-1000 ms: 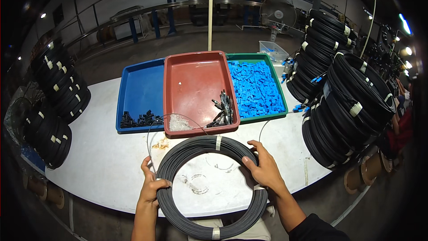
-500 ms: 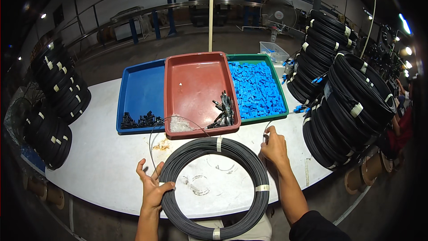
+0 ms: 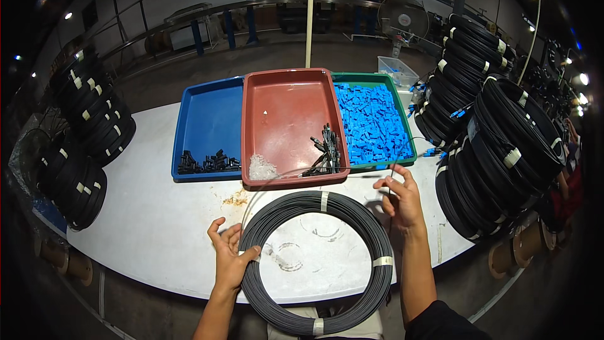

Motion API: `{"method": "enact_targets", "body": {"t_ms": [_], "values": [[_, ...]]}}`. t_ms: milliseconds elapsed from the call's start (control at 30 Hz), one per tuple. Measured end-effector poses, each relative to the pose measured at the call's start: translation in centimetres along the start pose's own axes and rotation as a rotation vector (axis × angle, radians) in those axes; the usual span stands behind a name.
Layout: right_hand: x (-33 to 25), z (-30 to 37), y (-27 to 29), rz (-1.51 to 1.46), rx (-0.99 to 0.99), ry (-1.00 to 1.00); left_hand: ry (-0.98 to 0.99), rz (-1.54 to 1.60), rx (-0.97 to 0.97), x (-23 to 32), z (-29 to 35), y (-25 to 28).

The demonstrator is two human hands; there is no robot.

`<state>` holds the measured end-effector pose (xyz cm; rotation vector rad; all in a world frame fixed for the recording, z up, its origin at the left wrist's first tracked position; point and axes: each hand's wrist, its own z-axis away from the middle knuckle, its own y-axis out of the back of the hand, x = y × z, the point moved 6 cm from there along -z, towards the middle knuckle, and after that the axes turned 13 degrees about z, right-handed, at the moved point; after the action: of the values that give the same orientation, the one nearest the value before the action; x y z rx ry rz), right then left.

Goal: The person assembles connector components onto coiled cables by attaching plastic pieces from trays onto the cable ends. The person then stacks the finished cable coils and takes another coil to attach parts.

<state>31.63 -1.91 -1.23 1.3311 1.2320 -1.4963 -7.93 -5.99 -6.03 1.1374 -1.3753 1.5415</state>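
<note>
A coil of thin black cable (image 3: 257,286), tied with several pale tape bands, stands tilted at the table's near edge. My left hand (image 3: 231,257) grips its left side, thumb over the front and the other fingers behind, partly spread. Beyond the coil's right side, my right hand (image 3: 406,204) is raised with bent fingers and loosely holds a thin strand of the cable. That strand runs up past the fingertips toward the green tray (image 3: 412,161). Another loose strand arcs from the coil's left side past the front of the red tray (image 3: 296,182).
Small blue connector parts (image 3: 371,123) fill the green tray. Black parts and clear bits lie in the red tray; black pieces sit in the blue tray (image 3: 178,123). Stacks of black cable coils (image 3: 497,170) stand at right and more coils (image 3: 94,113) at left. A pole (image 3: 309,19) rises behind.
My right hand has moved up and to the right, its fingers loosening from a tight pinch. The left hand stays on the coil. The whole view has shifted slightly.
</note>
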Motion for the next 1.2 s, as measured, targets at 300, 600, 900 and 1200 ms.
{"method": "enact_targets", "body": {"t_ms": [300,600,900,1200], "values": [[-2.4,-3.1,-7.0,0.188,-0.242,0.11,-0.426,-0.437,-0.039,6.6,-0.6,-3.7],[-1.3,-2.2,-13.2,0.868,-0.485,0.434,-1.133,-0.878,-0.251,12.2,-1.1,-9.7],[-1.8,-2.2,-11.8,1.067,-0.344,0.746,-0.889,-1.19,-0.272,9.9,-4.7,-8.3],[-1.4,-5.0,-9.2,1.095,-0.29,0.662,-0.721,-0.847,-0.444,6.5,-6.7,-7.0]]}}
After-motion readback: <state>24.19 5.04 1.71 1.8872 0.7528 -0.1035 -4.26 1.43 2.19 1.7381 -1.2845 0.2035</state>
